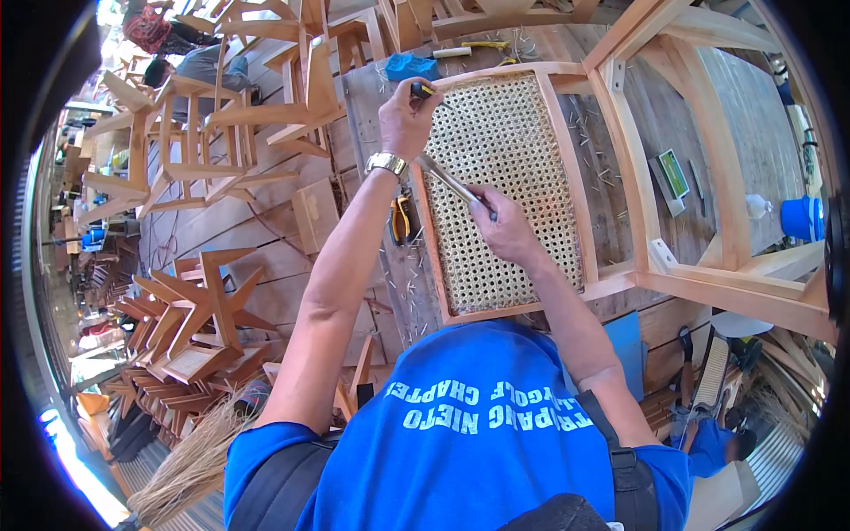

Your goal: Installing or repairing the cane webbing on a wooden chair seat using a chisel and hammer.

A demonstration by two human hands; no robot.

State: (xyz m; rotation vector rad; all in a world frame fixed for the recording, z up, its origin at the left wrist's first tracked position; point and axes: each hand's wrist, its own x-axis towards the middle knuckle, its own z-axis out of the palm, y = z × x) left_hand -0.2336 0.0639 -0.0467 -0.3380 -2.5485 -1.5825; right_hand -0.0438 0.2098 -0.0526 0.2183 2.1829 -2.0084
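A woven cane panel (505,133) fills a light wooden chair frame (567,159) lying on the workbench in front of me. My left hand (405,124) is closed at the frame's far left corner around a short tool with a black-and-yellow end (423,90); its lower part is hidden. Over the cane, my right hand (509,228) grips a hammer (452,180) by its dark handle. The metal shaft slants up and left, its head end near the left frame rail, below my left wrist. Pliers with black and yellow handles (403,219) lie just left of the frame.
Attached wooden legs and rails (624,168) rise on the right. A blue cloth or bag (411,67) and a yellow-handled tool (485,44) lie beyond the frame. Wooden chair frames (190,319) are piled at left. A phone-like screen (673,174) and a blue container (801,219) sit at right.
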